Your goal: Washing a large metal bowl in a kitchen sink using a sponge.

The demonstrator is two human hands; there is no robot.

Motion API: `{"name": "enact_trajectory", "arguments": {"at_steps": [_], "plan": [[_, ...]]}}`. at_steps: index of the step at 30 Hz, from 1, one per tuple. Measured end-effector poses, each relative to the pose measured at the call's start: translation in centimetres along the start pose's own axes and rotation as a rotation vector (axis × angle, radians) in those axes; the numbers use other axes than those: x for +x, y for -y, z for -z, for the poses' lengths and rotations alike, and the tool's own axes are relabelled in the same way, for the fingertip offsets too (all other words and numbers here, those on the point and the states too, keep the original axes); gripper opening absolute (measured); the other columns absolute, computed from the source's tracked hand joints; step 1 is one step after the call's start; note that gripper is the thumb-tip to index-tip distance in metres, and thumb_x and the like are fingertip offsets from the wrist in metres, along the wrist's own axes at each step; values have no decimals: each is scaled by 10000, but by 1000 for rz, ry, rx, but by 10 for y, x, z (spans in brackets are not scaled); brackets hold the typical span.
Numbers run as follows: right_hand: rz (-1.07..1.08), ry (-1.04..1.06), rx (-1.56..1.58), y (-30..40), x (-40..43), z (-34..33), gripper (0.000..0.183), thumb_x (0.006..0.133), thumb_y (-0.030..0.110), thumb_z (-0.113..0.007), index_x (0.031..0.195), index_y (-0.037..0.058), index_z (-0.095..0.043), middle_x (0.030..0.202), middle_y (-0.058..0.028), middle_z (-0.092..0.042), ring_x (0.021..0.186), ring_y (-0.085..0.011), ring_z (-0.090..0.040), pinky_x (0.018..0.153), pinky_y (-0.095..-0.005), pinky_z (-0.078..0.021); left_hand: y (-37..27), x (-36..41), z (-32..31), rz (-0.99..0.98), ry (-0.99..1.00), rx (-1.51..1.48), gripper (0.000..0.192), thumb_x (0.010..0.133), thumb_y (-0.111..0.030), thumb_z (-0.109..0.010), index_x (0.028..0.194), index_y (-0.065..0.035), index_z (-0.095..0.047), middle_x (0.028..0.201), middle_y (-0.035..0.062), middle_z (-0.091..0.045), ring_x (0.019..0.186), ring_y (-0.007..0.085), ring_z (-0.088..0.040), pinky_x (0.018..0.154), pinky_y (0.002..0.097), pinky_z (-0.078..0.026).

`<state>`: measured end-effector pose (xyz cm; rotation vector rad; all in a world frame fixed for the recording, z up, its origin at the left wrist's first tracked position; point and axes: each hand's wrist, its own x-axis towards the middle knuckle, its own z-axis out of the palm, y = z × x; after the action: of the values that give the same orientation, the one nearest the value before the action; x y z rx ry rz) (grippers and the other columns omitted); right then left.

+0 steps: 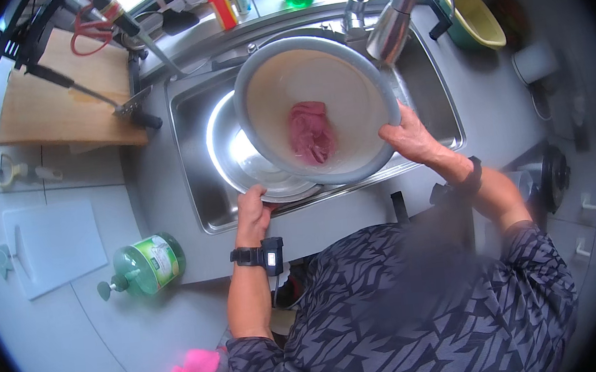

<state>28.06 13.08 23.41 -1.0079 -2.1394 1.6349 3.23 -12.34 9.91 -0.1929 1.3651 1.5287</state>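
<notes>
A round grey plastic basin hangs above the stainless steel sink, with a wet pink cloth and some water inside it. My right hand grips the basin's rim at its lower right, thumb over the edge. Beneath the basin, partly covered by it, a round metal basin lies tilted in the sink. My left hand holds that metal basin's near rim, its fingers partly hidden below. The faucet's metal spray head is just beyond the basin's upper right rim.
Left of the sink stands a wooden cutting board, with a utensil rack over it. A green pump bottle is at the lower left, near a white cutting board. A green and yellow basket is at the upper right.
</notes>
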Motion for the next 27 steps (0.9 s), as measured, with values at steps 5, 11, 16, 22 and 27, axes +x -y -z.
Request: {"name": "enact_trajectory", "arguments": {"at_steps": [5, 11, 16, 22, 27], "plan": [[66, -12, -78, -13, 10, -22, 781, 848, 7, -504, 1579, -34, -231, 1411, -219, -539, 1353, -293, -494, 1157, -381, -349, 5, 4, 10, 68, -9, -93, 576, 880, 26, -471, 1433, 110, -332, 1355, 276, -499, 1210, 458, -580, 992, 640, -526], [25, -35, -9, 7, 8, -35, 622, 852, 9, -519, 1457, -73, -403, 1288, -184, -602, 1267, -282, -562, 1131, -364, -389, 15, 9, 32, 53, 18, -189, 546, 854, 26, -500, 1381, 119, -386, 1304, 274, -537, 1162, 456, -608, 946, 637, -550], [-499, -62, 527, -37, -2, -26, 415, 816, 25, -602, 1220, -33, -530, 1050, -139, -604, 855, -289, -679, 656, -511, -620, -1, 0, 44, -7, -110, -64, 390, 838, 26, -528, 1210, 143, -514, 1107, 238, -622, 974, 414, -678, 832, 615, -594], [-663, -86, 657, -59, -28, 13, 382, 809, 40, -602, 1160, -98, -541, 1002, -175, -646, 814, -304, -713, 615, -453, -623, -20, -23, 48, -143, -174, -144, 292, 836, 44, -553, 1107, 152, -560, 1060, 193, -609, 965, 364, -659, 815, 562, -579], [-707, -116, 606, -81, -41, 56, 427, 810, 57, -587, 1204, -89, -512, 997, -172, -650, 804, -303, -719, 641, -457, -637, -23, -29, 70, -127, -161, -210, 508, 806, 40, -525, 1306, 110, -477, 1234, 227, -587, 1121, 396, -633, 911, 614, -564]]}}
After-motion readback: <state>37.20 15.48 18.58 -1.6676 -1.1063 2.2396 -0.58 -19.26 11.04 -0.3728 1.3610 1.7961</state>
